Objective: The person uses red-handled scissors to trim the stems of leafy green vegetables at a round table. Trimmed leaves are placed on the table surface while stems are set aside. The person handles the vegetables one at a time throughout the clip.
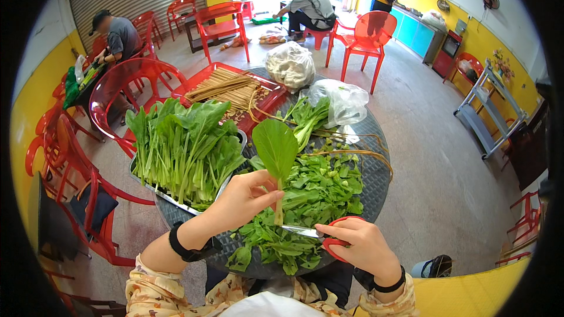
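Observation:
Between the thumb and fingers of my left hand is one green leaf, held upright by its pale stalk. My right hand grips red-handled scissors, whose blades meet the stalk's lower end. Below both hands, a heap of loose leaves and trimmings spreads over the dark woven-pattern round table. Left of the heap, a metal tray holds a thick pile of leafy greens, stalks towards me. A smaller bunch of greens lies beyond the heap.
Behind the greens, a red tray carries wooden sticks. A filled plastic bag and a crumpled clear bag sit at the far side. Brown ties cross the right edge. Red chairs and three people surround the space.

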`<action>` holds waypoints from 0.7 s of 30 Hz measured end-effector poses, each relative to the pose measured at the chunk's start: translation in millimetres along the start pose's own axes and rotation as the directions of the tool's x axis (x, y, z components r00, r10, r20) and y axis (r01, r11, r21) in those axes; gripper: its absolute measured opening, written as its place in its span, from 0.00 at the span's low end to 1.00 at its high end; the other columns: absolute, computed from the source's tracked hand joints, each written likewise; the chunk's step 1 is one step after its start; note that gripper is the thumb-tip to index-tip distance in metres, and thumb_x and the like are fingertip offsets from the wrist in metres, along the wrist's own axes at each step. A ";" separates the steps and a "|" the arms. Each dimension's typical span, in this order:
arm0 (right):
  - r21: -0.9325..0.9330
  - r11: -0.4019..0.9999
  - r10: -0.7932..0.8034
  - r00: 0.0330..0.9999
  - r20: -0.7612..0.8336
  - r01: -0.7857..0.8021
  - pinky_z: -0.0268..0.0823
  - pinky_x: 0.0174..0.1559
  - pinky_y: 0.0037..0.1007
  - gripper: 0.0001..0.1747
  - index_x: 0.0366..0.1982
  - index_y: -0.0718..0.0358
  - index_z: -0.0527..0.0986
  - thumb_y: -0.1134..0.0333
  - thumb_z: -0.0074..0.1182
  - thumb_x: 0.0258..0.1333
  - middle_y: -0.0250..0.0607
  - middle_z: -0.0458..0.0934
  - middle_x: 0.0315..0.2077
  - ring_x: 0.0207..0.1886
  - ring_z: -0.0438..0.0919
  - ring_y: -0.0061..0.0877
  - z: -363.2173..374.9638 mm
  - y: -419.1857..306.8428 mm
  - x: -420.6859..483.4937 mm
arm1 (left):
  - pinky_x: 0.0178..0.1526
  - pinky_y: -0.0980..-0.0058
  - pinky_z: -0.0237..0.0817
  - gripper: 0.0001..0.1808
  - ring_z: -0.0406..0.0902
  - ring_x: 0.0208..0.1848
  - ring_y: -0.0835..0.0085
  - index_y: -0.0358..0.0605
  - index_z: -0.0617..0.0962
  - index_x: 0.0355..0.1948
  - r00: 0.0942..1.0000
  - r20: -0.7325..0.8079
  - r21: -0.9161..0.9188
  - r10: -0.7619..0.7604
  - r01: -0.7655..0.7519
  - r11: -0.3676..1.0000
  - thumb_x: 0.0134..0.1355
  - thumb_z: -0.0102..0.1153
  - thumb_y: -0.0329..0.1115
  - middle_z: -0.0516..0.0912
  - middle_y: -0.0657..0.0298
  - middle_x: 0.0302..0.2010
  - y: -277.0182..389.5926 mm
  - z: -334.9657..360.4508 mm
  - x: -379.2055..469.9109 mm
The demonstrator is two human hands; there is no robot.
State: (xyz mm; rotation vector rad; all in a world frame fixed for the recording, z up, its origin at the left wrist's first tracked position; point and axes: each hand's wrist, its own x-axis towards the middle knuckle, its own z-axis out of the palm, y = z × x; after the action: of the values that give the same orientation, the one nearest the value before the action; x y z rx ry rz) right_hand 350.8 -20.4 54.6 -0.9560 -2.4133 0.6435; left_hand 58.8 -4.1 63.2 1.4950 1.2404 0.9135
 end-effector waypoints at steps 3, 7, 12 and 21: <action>-0.016 1.000 0.012 0.998 0.055 -0.011 0.77 0.42 0.33 0.23 0.51 0.54 0.84 0.70 0.68 0.49 0.39 0.85 0.35 0.38 0.83 0.34 -3.2 -1.2 -0.5 | 0.35 0.77 0.73 0.11 0.86 0.37 0.75 0.31 0.78 0.45 1.000 0.009 0.008 0.011 -0.011 1.000 0.68 0.62 0.30 0.85 0.60 0.37 0.8 -0.4 0.7; 0.112 0.993 0.051 0.996 -0.074 -0.042 0.77 0.42 0.33 0.24 0.49 0.54 0.85 0.73 0.67 0.45 0.40 0.85 0.34 0.37 0.83 0.34 -0.3 -3.4 1.7 | 0.36 0.77 0.73 0.11 0.86 0.37 0.75 0.31 0.78 0.46 1.000 0.014 0.021 0.008 -0.008 1.000 0.68 0.61 0.30 0.85 0.60 0.37 -0.5 -0.1 -0.1; 0.048 0.998 0.038 0.998 -0.054 -0.036 0.77 0.41 0.33 0.26 0.50 0.55 0.85 0.75 0.68 0.44 0.41 0.85 0.34 0.36 0.82 0.34 1.1 -3.7 3.6 | 0.35 0.77 0.74 0.11 0.87 0.37 0.74 0.31 0.78 0.45 0.999 0.038 -0.012 -0.004 0.005 1.000 0.68 0.61 0.30 0.85 0.59 0.37 -4.2 1.2 -0.4; 0.069 0.998 0.016 0.997 -0.082 -0.010 0.77 0.41 0.32 0.27 0.49 0.54 0.85 0.74 0.69 0.42 0.42 0.85 0.35 0.36 0.82 0.34 -6.1 -7.6 7.7 | 0.37 0.77 0.76 0.10 0.86 0.36 0.73 0.31 0.78 0.40 0.990 0.095 -0.224 -0.101 0.121 0.967 0.69 0.62 0.31 0.85 0.58 0.36 -11.3 -1.2 3.3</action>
State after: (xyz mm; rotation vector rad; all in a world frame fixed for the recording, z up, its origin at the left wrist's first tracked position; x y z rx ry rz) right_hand 345.5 -18.3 65.6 -0.9522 -2.2999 0.6736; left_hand 55.4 -0.3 52.5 1.2557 1.1067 0.8794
